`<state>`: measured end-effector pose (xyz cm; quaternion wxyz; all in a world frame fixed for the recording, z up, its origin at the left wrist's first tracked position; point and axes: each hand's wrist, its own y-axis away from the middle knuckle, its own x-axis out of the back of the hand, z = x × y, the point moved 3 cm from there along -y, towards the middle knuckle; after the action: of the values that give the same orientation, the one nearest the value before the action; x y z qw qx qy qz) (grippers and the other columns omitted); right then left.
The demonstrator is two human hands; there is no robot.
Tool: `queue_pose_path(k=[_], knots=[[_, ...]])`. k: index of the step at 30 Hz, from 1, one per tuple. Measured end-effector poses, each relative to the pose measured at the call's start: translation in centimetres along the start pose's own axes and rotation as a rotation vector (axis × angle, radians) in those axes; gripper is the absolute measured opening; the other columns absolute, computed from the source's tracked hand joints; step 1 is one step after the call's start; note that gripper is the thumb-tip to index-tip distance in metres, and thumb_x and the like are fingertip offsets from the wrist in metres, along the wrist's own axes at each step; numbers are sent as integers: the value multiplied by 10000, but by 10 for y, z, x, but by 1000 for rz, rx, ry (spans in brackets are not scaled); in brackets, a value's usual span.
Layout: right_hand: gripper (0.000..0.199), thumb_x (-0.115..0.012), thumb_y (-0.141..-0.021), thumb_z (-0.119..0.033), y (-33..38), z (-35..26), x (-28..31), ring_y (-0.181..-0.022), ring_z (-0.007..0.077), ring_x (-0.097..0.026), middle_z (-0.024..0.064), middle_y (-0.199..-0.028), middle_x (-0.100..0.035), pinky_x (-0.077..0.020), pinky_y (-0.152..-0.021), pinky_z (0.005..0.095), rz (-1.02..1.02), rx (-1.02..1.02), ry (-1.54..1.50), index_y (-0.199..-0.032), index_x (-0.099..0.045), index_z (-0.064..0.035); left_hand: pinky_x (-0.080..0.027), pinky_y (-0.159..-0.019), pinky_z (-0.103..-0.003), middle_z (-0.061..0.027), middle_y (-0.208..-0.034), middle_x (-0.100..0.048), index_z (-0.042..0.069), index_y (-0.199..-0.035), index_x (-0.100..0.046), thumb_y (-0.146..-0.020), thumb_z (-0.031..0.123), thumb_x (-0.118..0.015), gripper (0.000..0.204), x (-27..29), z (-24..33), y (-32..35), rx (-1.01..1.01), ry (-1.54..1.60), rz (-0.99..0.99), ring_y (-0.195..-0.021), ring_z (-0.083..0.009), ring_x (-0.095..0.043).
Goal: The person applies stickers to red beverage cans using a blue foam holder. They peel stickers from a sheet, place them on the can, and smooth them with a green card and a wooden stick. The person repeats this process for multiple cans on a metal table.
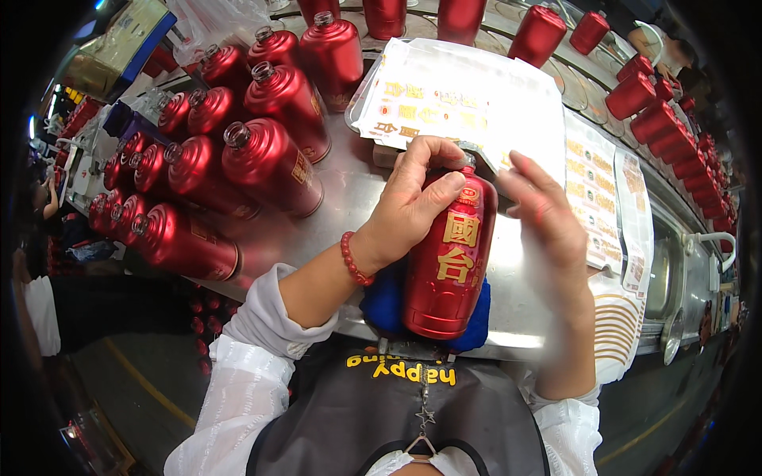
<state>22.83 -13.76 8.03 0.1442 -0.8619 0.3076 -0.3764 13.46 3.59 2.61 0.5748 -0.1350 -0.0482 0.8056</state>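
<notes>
A red glossy bottle (449, 278) with raised gold characters lies tilted before me, its base toward my body on a blue cloth (476, 321). My left hand (409, 198) is closed around its shoulder and neck, thumb along the front near the top. Just right of the bottle, my right hand (552, 214) is blurred by motion. Its fingers look stretched and apart, with nothing visible in them. Beyond the bottle, white sheets of gold stickers (492, 95) lie stacked, partly behind my left hand.
Several red bottles (274, 163) with clear glass necks stand close together on the metal table (349, 194) at left. More sticker sheets (591, 198) lie at right. Along the far side, a conveyor (583, 95) carries red bottles (540, 36). A person (675, 47) is at the far right.
</notes>
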Motion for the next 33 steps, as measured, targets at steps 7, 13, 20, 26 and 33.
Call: queue_pose_path(k=[7, 13, 20, 26, 33], knots=[[591, -610, -764, 129, 7, -3, -18, -1179, 418, -574, 238, -1313, -574, -491, -1011, 454, -48, 159, 410, -1303, -663, -107, -426, -1028, -308, -67, -1229, -507, 64, -1296, -432, -1008, 104, -553, 315, 0, -6, 0, -9, -46, -6, -1150, -132, -504], [579, -581, -775, 163, 9, 1, -12, -1157, 395, -606, 237, -1268, -614, -498, -995, 437, 18, 100, 292, -1316, -629, -37, -372, -1076, -370, -94, -1194, -614, 71, -1288, -575, -994, 281, -624, 364, 1, 5, 11, -319, -279, 44, -1162, -228, -488], [262, -655, -882, 3, -3, -10, 7, -736, 247, -696, 159, -914, -698, -551, -703, 334, 212, -57, 95, -1141, -631, 26, -223, -1153, -474, 40, -1195, -709, 215, -1315, -678, -1019, 536, -464, 486, 4, 38, 36, -683, -1034, -283, -1203, -239, -432], [156, -666, -897, -83, -36, -8, -5, -740, 210, -650, 103, -851, -678, -521, -682, 316, -66, -65, 12, -1028, -624, -9, -262, -1134, -497, -38, -1218, -669, 175, -1312, -685, -1036, 527, -436, 511, -3, 23, 85, -576, -908, -94, -1217, -270, -453], [282, -788, -776, -68, 22, -59, -20, -776, 292, -599, 96, -884, -644, -450, -715, 371, -240, 267, -26, -1038, -683, -67, -319, -1101, -474, -126, -1309, -624, 64, -1344, -637, -1046, 536, -412, 602, 9, 16, 115, -475, -885, 44, -1264, -317, -415]])
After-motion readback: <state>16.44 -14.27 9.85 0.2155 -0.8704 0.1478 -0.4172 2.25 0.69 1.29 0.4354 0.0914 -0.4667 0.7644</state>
